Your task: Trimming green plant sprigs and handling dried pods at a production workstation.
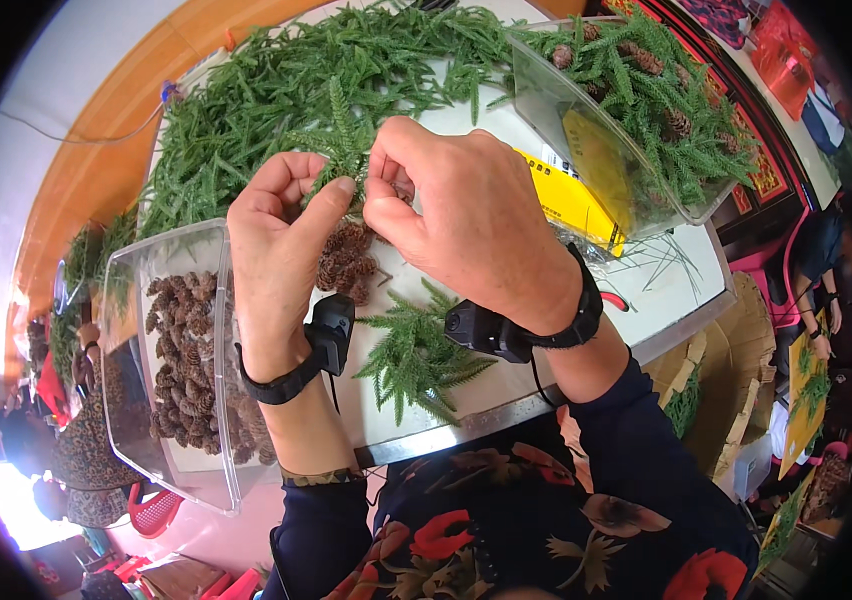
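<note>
My left hand (281, 235) pinches the lower end of a green artificial pine sprig (340, 125) between thumb and fingers. Close beside it, my right hand (476, 215) is closed, its thumb and index finger meeting at the base of the sprig. A bit of brown shows between those fingers, but what they hold is mostly hidden. Below both hands, a small heap of brown pine cones (348, 265) lies on the white table. Nearer to me is a cluster of finished-looking green sprigs (416, 355), between my two wrists.
A clear bin (118, 350) of pine cones stands left. Loose green sprigs (246, 120) cover the far table. Another clear bin (691, 212), far right, holds greenery with cones, near a yellow package (578, 195) and a red-handled tool (614, 301). Other people are at both sides.
</note>
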The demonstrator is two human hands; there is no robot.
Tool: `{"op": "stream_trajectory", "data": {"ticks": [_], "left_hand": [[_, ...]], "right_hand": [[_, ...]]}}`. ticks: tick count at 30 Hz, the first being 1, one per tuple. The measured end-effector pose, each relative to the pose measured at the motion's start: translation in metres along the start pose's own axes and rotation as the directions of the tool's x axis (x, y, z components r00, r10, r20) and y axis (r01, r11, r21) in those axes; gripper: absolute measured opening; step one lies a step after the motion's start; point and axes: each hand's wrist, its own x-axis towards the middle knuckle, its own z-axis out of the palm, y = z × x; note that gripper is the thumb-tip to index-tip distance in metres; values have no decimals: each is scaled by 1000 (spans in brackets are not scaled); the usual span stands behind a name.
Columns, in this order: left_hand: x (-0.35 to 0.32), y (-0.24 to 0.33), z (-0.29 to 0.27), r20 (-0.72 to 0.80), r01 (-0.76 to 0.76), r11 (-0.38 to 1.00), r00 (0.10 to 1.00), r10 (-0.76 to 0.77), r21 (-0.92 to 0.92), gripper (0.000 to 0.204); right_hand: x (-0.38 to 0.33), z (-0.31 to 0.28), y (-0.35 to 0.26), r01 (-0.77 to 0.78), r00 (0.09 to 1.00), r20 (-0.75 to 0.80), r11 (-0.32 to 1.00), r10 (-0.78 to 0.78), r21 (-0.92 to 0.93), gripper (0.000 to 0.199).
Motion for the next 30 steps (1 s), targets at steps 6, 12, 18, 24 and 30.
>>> {"op": "stream_trajectory", "data": {"ticks": [6,12,18,24,30], "left_hand": [[2,-5,0,-34,-28,995,999,31,93,15],[3,-7,-1,-57,-36,987,997,46,157,14],[5,-9,-4,20,-4,997,1000,2,78,17],[5,-5,-6,97,75,991,993,-64,-111,18],[7,-11,-12,166,113,982,982,-88,-151,17]], "right_hand": [[0,-2,-1,-8,999,34,999,9,-32,9],[-1,0,-1,4,1000,20,998,-3,-57,9],[-1,-1,1,17,1000,15,999,-16,-44,10],[0,-4,4,-6,1000,-4,998,6,-58,10],[0,-3,5,-29,999,21,998,30,-59,10]]}}
